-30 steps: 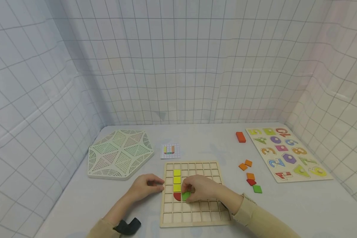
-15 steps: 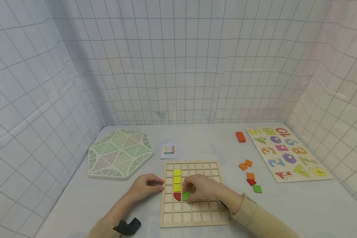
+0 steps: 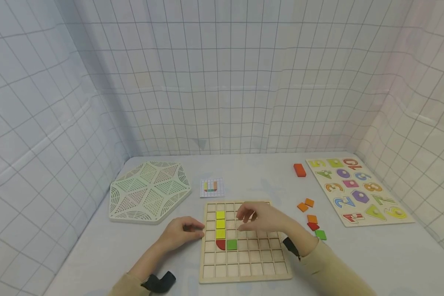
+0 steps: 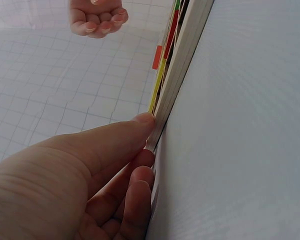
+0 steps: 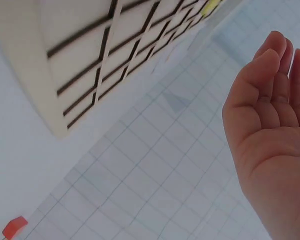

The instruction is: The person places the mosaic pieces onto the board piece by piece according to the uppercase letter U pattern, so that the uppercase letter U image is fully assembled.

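In the head view, a wooden grid board (image 3: 245, 269) lies in front of me. A column of yellow square tiles (image 3: 220, 224) sits in its cells, above a red quarter-circle tile (image 3: 220, 244). Beside the red tile, a green square tile (image 3: 232, 245) fills another cell. My left hand (image 3: 181, 234) holds the board's left edge with thumb and fingertips; in the left wrist view, the thumb (image 4: 115, 132) lies at that edge. Over the board hovers my right hand (image 3: 264, 218), fingers loosely bent and holding nothing, as the right wrist view also shows.
Several loose orange, red and green tiles (image 3: 312, 218) lie right of the board. Farther back are a red block (image 3: 299, 170) and a number puzzle (image 3: 355, 193). A pattern card (image 3: 212, 188) lies behind the board, a patterned hexagonal board (image 3: 149, 191) at left.
My right hand has let go of the green tile, which stays in its cell, and has risen and moved back and to the right. The left hand has not moved.
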The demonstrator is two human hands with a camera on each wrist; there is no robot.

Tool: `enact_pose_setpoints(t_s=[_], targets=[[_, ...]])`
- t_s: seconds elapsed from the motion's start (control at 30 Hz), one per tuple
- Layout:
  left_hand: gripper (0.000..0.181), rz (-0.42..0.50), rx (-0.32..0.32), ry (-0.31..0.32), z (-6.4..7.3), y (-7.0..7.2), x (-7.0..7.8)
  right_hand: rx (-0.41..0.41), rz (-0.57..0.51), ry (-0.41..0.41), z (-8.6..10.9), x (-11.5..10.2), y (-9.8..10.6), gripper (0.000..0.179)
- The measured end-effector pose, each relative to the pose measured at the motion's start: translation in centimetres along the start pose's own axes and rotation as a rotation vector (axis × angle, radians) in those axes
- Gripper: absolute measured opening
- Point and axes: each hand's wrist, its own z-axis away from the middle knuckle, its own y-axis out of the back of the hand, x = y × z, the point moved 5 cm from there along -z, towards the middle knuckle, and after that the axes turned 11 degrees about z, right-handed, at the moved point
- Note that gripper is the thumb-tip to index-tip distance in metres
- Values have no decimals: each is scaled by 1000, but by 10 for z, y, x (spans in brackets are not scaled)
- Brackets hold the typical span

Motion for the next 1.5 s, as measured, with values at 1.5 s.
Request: enact_pose_setpoints(t_s=[1.5], targets=[[22, -9, 9, 10, 0, -1, -1, 294, -183, -111, 133, 100, 67, 24]])
